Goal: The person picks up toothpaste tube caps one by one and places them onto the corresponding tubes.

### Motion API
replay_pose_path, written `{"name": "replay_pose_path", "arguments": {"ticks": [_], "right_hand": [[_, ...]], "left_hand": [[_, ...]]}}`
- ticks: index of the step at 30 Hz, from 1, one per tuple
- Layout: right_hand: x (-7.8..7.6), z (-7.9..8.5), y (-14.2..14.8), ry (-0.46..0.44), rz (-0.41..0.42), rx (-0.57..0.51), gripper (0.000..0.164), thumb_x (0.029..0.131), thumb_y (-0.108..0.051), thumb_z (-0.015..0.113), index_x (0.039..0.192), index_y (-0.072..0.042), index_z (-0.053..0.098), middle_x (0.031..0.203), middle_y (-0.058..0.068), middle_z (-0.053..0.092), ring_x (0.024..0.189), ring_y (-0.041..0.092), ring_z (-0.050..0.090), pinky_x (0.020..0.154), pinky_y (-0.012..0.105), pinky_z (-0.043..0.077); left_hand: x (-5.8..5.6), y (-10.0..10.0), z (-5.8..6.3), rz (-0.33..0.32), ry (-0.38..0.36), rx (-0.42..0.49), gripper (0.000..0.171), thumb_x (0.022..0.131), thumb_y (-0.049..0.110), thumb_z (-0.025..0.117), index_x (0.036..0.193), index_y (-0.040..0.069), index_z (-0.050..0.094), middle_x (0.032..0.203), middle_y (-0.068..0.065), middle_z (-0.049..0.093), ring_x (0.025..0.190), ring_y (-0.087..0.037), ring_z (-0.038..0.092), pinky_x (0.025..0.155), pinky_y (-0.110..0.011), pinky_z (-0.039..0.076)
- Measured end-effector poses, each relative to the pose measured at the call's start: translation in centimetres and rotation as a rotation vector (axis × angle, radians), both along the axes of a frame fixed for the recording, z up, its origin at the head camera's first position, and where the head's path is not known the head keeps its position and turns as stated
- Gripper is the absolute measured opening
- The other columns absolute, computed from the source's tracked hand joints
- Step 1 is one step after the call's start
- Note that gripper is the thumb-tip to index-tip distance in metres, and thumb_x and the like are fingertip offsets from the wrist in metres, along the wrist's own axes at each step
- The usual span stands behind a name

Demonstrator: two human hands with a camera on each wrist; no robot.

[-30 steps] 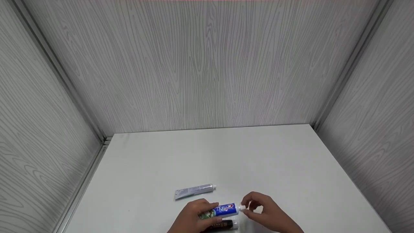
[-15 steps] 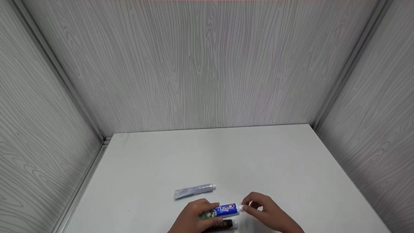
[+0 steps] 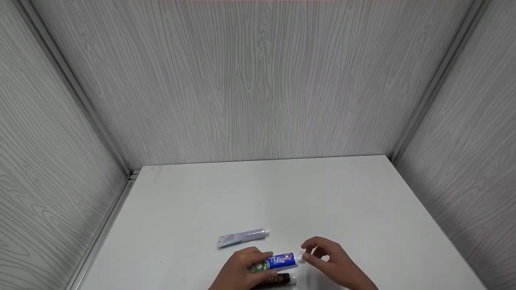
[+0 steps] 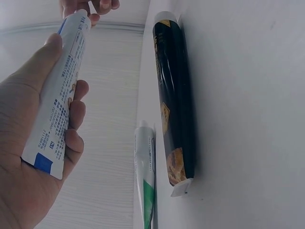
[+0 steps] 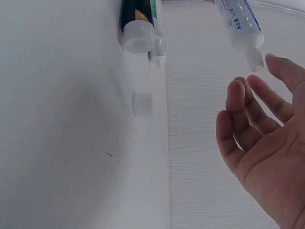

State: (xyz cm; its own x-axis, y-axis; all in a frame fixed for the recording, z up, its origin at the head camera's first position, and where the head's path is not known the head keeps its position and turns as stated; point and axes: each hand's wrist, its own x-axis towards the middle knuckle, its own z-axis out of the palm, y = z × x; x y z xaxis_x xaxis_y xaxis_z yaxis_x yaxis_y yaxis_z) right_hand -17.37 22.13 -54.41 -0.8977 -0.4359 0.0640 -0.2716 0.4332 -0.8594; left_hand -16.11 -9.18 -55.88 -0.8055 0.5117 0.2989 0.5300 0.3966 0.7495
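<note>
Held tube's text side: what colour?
Mostly white with blue markings on the held tube, best in the left wrist view.

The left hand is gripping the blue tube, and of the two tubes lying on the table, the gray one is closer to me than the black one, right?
Not quite: the gray tube is farther away than the black tube, as the head view shows. The left hand does grip the blue tube, and those two lie on the table.

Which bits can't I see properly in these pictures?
- Head view: the left hand hides the back end of the blue tube.
- Head view: lettering on the black tube is too small to read.
- Left wrist view: bottom edge cuts off the white-and-green tube.
</note>
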Motion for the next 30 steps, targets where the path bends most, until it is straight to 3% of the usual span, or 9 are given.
{"name": "replay_pose_path", "arguments": {"ticks": [6, 12, 18, 30], "right_hand": [[0.23, -0.06, 0.08, 0.002, -0.012, -0.036, 0.015, 0.103, -0.033, 0.072, 0.117, -0.027, 0.072, 0.114, 0.006, 0.074, 0.084, 0.009, 0.065, 0.081, 0.028, 0.055], [0.5, -0.27, 0.45, 0.005, 0.008, -0.053, 0.025, 0.097, -0.032, 0.08, 0.12, -0.028, 0.071, 0.115, -0.001, 0.072, 0.084, 0.01, 0.066, 0.081, 0.031, 0.057], [0.43, -0.47, 0.54, 0.05, 0.048, -0.081, 0.019, 0.098, -0.024, 0.079, 0.114, -0.02, 0.071, 0.109, 0.001, 0.072, 0.082, 0.009, 0.066, 0.08, 0.031, 0.058], [0.25, -0.48, 0.5, -0.066, 0.051, -0.031, 0.013, 0.104, -0.029, 0.07, 0.112, -0.02, 0.074, 0.111, 0.0, 0.075, 0.087, 0.008, 0.066, 0.082, 0.029, 0.055]], "left_hand": [[-0.18, -0.03, -0.1, 0.011, -0.031, -0.013, 0.045, 0.097, 0.047, 0.077, 0.13, 0.016, 0.078, 0.099, 0.012, 0.074, 0.086, 0.005, 0.062, 0.077, -0.022, 0.057], [-0.09, -0.06, -0.01, 0.024, -0.074, -0.027, 0.048, 0.096, 0.051, 0.077, 0.129, 0.017, 0.078, 0.099, 0.012, 0.074, 0.085, 0.005, 0.061, 0.079, -0.023, 0.056], [-0.07, 0.1, 0.02, 0.024, -0.079, -0.038, 0.049, 0.096, 0.053, 0.076, 0.129, 0.017, 0.079, 0.098, 0.013, 0.073, 0.085, 0.004, 0.061, 0.08, -0.023, 0.056], [0.24, 0.19, 0.19, 0.026, -0.097, -0.028, 0.05, 0.096, 0.051, 0.077, 0.129, 0.015, 0.078, 0.097, 0.013, 0.072, 0.087, 0.003, 0.061, 0.082, -0.023, 0.056]]}}
